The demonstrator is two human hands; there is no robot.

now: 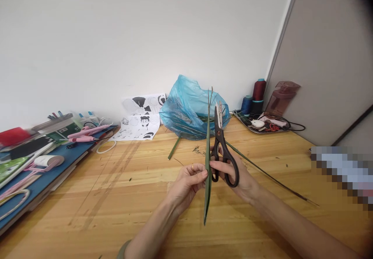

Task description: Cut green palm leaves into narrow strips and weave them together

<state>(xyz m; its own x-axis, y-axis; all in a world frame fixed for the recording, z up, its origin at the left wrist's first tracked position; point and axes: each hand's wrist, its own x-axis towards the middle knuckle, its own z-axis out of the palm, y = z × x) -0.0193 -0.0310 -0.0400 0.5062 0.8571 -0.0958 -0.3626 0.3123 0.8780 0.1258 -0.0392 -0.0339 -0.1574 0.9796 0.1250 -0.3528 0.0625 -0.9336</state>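
Now I hold one long green leaf (208, 150) in front of me, above the wooden table (116, 200), between my two hands. Its long axis goes away from me, almost straight, with the thin split ends at the far side, towards the blue plastic bag (186, 96). My left hand (188, 179) comes from the left, and its thumb and finger are pinching the lower part of the leaf. My right hand (243, 178) carries the black scissors (219, 134), with the handle around its fingers, and one fingertip of it touches the right edge of the leaf. So both hands are equally near to it. The scissors stand just to the right of the leaf, nearly parallel with it, and their blades point away from me, not across it.

Some things are difficult to see. The handle covers part of my right fingers, and I cannot tell how the hidden ones are bent. The other fingers of my left hand are curled underneath. Whether the blades are fully together, I am not sure. Behind the right hand, a thin stalk (262, 169) has its upper end covered. At the right edge, one area (346, 173) is blurred into squares.
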